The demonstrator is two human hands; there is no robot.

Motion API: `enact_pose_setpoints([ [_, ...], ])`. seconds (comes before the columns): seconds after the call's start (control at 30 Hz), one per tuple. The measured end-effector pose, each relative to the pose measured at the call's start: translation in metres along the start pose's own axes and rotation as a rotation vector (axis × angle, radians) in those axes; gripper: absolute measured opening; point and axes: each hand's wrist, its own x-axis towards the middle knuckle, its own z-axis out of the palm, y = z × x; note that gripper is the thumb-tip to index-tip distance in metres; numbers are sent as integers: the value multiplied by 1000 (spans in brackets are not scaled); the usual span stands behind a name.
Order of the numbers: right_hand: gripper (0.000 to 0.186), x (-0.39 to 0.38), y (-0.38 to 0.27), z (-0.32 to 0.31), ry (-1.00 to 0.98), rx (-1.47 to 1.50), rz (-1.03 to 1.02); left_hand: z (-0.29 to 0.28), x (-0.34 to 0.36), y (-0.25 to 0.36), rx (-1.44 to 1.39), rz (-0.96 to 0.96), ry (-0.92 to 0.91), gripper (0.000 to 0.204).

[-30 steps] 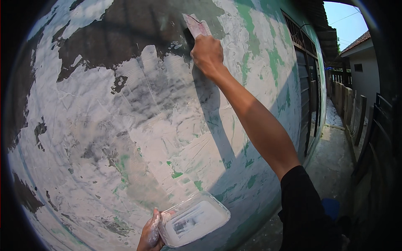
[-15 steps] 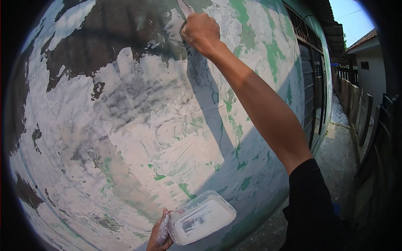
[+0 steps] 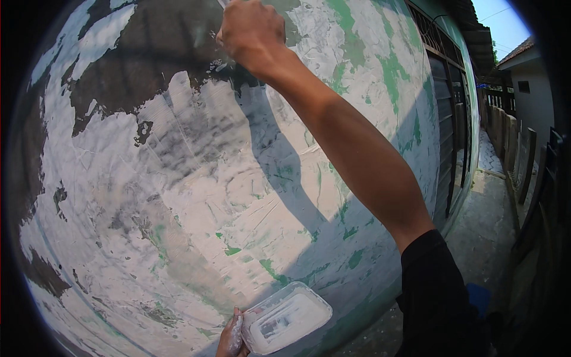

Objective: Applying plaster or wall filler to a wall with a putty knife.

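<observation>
Raised at the top of the view, my right hand (image 3: 254, 33) is closed around a putty knife (image 3: 223, 3). Only a sliver of the tool shows; the rest is cut off by the frame or hidden by my fist. It is up against a wall (image 3: 196, 208) smeared with white putty, beside a dark grey bare patch (image 3: 172, 50). Low down, my putty-stained left hand (image 3: 232, 338) grips the left edge of a clear plastic tray (image 3: 323, 299). White putty (image 3: 303, 312) coats the tray's bottom. The tray is tilted, just in front of the wall.
Flaking green paint (image 3: 389, 77) shows through the putty on the right. Farther right are a door with metal slats (image 3: 443, 107), a narrow concrete path (image 3: 485, 208) and a low fence (image 3: 508, 140). A blue object (image 3: 477, 296) lies near my right sleeve.
My right hand has moved left and slightly up with the putty knife, its shadow shifting left too. My left hand and the tray sit slightly lower in view.
</observation>
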Motion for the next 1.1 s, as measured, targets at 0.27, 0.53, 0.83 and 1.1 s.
enact_pose_setpoints([
  [0.27,18,26,39,51,-30,-245,21,-9,-9,6,33,-27,-45,52],
  [0.53,18,14,-19,19,-56,-22,5,-22,-10,9,58,7,-40,52],
  [0.83,22,43,80,45,10,-349,87,-46,-12,-10,48,9,-30,57],
  [1.1,21,25,46,18,21,-249,-36,-45,2,-15,131,-74,17,57],
])
